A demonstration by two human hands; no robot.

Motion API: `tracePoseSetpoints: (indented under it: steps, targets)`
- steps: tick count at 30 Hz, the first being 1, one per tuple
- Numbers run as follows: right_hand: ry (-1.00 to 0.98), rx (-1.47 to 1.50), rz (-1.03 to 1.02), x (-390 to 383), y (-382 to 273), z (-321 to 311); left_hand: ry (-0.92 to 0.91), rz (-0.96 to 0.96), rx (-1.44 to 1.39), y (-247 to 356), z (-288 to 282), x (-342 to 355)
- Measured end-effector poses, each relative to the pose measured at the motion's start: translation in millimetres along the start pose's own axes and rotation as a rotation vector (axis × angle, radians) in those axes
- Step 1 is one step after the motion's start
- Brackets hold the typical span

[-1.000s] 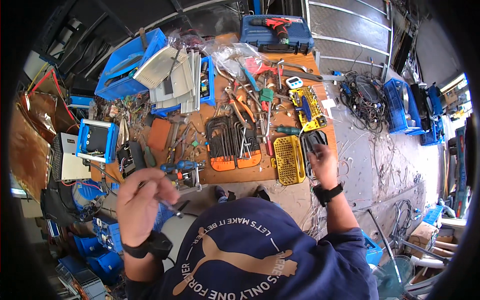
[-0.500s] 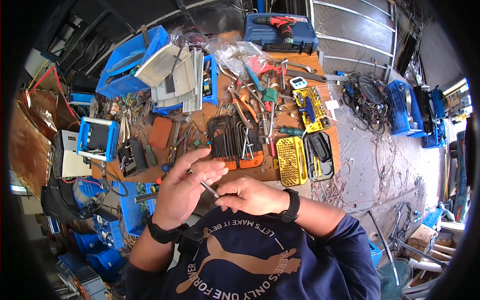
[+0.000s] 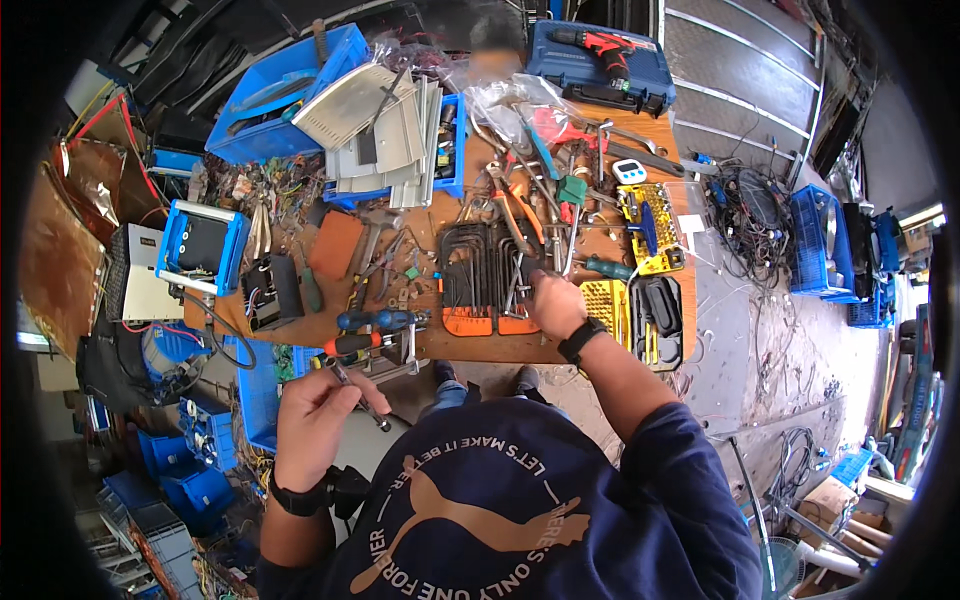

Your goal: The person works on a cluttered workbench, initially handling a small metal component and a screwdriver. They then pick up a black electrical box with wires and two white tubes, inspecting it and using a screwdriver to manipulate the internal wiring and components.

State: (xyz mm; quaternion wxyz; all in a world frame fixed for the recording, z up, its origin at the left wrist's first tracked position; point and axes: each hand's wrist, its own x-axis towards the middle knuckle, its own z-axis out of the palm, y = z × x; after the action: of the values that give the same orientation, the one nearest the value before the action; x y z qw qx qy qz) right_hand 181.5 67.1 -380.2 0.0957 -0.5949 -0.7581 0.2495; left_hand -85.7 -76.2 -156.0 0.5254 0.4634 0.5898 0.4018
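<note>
My left hand (image 3: 318, 420) holds a slim metal tool shaft (image 3: 362, 395) below the table's front edge. My right hand (image 3: 555, 300) reaches onto an open hex key set (image 3: 470, 280) in a black and orange holder; its curled fingertips are at some silver keys, and what they grip is unclear. Just right are a yellow bit case (image 3: 602, 310) and an open black case (image 3: 658, 320). Pliers (image 3: 505, 205) and wrenches lie behind the set. Screwdrivers with blue and orange handles (image 3: 365, 320) lie at the front edge, nearer my left hand.
The wooden table (image 3: 420, 345) carries blue bins (image 3: 260, 110), grey panels (image 3: 355, 115), a drill (image 3: 605, 55) on its case and loose wires. Another person's head (image 3: 497, 50) shows at the back. Cables and crates (image 3: 825, 245) lie on the floor right; stacked crates stand lower left.
My right hand went from the bit cases to the tool in my left hand, then forward onto the hex key set. My left hand moved down and left, still holding the shaft.
</note>
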Motion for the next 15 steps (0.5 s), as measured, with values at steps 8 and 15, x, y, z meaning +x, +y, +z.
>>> tracePoseSetpoints:
  steps: [8, 15]
  targets:
    - [-0.029, -0.233, 0.061, 15.0, -5.7, 47.4, 0.013, -0.096, 0.065, 4.8, -15.4, -22.7]
    - [-0.084, -0.206, 0.102, 9.4, -6.2, 22.1, 0.050, -0.042, 0.188, 22.5, -14.3, -12.2]
